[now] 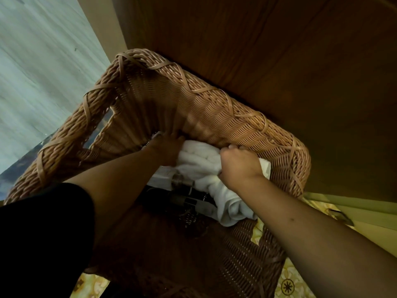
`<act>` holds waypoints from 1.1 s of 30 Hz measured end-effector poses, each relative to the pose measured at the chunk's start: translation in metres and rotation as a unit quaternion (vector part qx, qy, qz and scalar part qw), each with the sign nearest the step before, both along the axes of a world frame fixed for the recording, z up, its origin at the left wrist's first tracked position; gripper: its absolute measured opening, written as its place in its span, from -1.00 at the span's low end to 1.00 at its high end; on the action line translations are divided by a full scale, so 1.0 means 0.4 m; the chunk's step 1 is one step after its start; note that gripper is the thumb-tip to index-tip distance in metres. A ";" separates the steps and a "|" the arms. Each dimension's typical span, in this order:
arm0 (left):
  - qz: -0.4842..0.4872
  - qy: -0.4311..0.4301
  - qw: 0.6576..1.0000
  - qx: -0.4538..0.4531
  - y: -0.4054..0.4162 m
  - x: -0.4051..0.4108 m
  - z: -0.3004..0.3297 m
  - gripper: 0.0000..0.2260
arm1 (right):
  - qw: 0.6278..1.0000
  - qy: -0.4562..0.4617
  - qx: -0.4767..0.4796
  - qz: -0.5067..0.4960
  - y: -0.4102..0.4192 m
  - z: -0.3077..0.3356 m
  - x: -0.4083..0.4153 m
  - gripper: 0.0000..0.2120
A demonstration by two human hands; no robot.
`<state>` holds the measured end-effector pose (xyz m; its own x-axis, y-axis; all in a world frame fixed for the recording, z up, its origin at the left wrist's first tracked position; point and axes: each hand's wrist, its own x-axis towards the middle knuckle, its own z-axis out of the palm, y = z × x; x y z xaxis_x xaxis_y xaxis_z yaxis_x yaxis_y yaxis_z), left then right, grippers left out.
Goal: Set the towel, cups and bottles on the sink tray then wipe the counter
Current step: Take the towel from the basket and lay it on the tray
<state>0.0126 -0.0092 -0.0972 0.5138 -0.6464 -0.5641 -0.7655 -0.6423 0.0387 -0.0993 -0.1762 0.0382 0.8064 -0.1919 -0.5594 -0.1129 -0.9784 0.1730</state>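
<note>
Both my hands reach down into a brown wicker basket point(214, 108). A bunched white towel point(199, 160) lies inside it against the far wall. My right hand point(240, 164) grips the towel's right part with curled fingers. My left hand point(166, 150) holds the towel's left end, fingers tucked down beside the basket wall. Below the towel lie dark bottles point(193, 195) with metallic caps, one silvery cap point(179, 179) catching light. More white towel point(232, 209) is rolled at the basket's right side. No cups are visible.
A dark wooden cabinet front point(300, 61) rises right behind the basket. Pale grey floor point(38, 72) lies to the left. Yellow patterned cloth point(287, 284) shows under the basket at the bottom. My black sleeve point(43, 233) covers the lower left.
</note>
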 end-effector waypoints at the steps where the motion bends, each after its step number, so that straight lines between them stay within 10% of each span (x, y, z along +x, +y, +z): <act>1: 0.006 0.003 1.000 -0.011 0.005 0.004 0.001 -0.20 | 1.000 -0.006 0.002 0.006 0.002 0.009 -0.002 -0.66; 16: 0.142 0.067 0.972 -0.177 0.071 0.026 0.216 -0.55 | 0.996 -0.077 -0.025 0.037 0.035 0.271 -0.007 -0.48; 33: 0.092 -0.082 0.938 -0.323 0.156 -0.061 0.653 -0.61 | 0.967 -0.222 -0.086 0.092 0.048 0.714 -0.140 -0.46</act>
